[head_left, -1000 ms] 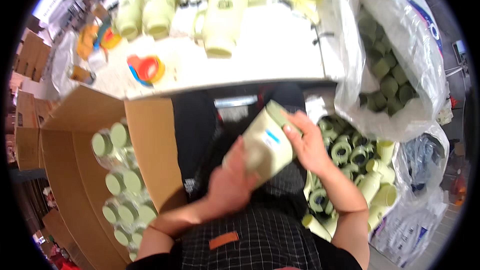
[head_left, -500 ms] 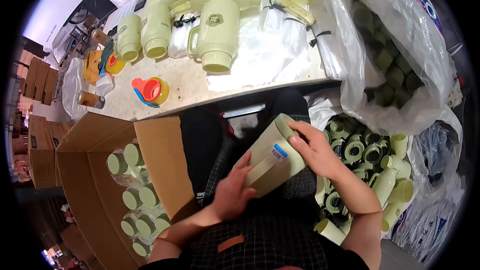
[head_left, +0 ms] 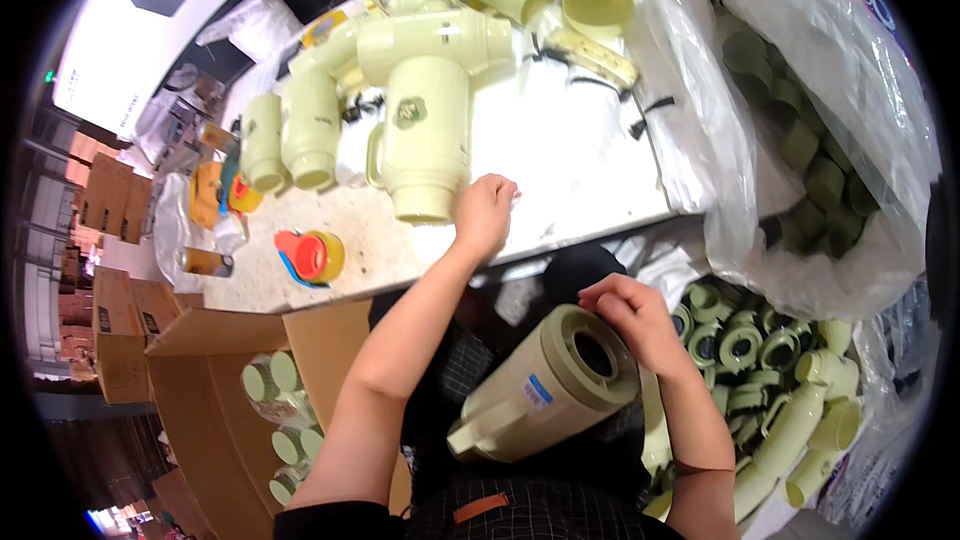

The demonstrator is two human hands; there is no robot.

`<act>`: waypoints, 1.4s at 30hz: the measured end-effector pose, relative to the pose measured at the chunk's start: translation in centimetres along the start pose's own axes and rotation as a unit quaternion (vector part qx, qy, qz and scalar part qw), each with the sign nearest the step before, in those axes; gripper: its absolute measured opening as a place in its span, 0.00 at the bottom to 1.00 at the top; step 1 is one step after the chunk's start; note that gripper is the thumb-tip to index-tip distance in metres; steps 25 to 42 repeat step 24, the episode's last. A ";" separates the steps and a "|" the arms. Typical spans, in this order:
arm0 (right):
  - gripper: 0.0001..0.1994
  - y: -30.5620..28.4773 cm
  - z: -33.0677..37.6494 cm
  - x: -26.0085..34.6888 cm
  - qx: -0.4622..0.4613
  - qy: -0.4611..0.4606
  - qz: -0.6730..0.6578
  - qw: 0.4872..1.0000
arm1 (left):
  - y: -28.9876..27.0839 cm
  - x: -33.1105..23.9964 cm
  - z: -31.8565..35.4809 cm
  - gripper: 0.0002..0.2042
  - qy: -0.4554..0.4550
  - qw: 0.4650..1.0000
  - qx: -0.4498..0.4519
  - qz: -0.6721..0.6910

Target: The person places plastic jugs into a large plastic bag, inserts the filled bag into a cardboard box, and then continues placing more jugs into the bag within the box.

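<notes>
A pale green thermos jug (head_left: 545, 390) with a handle and a blue label lies tilted across my lap, its round neck with a dark centre facing up and right. My right hand (head_left: 640, 320) is closed beside the neck's rim, fingers curled; whatever they may hold is hidden. Over the table's front edge, my left hand (head_left: 485, 218) is closed on the white plastic bags (head_left: 570, 160) or just above them; I cannot tell if it grips anything. Just left of it stands another green jug (head_left: 425, 130) with a badge.
More green jugs (head_left: 312, 130) stand and lie on the table (head_left: 385, 260), with a red-and-yellow tape roll (head_left: 318, 255) near its edge. An open carton (head_left: 205, 380) of green-capped items is at left. To the right are a clear sack (head_left: 735, 210) of green cups and a pile of green lids (head_left: 740, 345).
My left hand has left the jug and reached forward to the table. The jug now shows its open neck rather than a closed end. My right hand has moved to the rim.
</notes>
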State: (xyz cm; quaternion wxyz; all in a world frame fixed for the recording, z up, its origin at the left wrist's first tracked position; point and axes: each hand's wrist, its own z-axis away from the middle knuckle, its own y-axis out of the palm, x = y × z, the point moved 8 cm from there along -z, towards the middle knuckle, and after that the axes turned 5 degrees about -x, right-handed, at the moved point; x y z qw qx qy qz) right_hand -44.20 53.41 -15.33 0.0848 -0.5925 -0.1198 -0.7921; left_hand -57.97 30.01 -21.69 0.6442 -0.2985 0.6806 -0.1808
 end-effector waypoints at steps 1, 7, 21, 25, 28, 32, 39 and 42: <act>0.10 -0.6 -1.5 0.1 -0.032 -0.017 -0.056 0.998 | -0.9 -0.5 -0.5 0.13 -0.007 0.999 -0.030 0.020; 0.12 2.1 -6.3 0.4 -0.139 -0.167 0.112 0.970 | -1.0 -8.6 6.3 0.15 0.008 0.954 0.106 0.280; 0.03 -9.1 -5.3 -9.6 -0.309 0.001 -0.484 0.818 | -7.2 -9.1 13.3 0.08 -0.061 0.849 0.187 0.490; 0.08 -4.5 -4.6 -11.1 -0.089 0.074 -0.481 0.869 | -4.6 -1.0 11.4 0.08 0.021 0.958 -0.001 0.287; 0.08 -4.5 -4.6 -11.1 -0.089 0.074 -0.481 0.869 | -4.6 -1.0 11.4 0.08 0.021 0.958 -0.001 0.287; 0.08 -4.5 -4.6 -11.1 -0.089 0.074 -0.481 0.869 | -4.6 -1.0 11.4 0.08 0.021 0.958 -0.001 0.287; 0.08 -4.5 -4.6 -11.1 -0.089 0.074 -0.481 0.869 | -4.6 -1.0 11.4 0.08 0.021 0.958 -0.001 0.287; 0.08 -4.5 -4.6 -11.1 -0.089 0.074 -0.481 0.869 | -4.6 -1.0 11.4 0.08 0.021 0.958 -0.001 0.287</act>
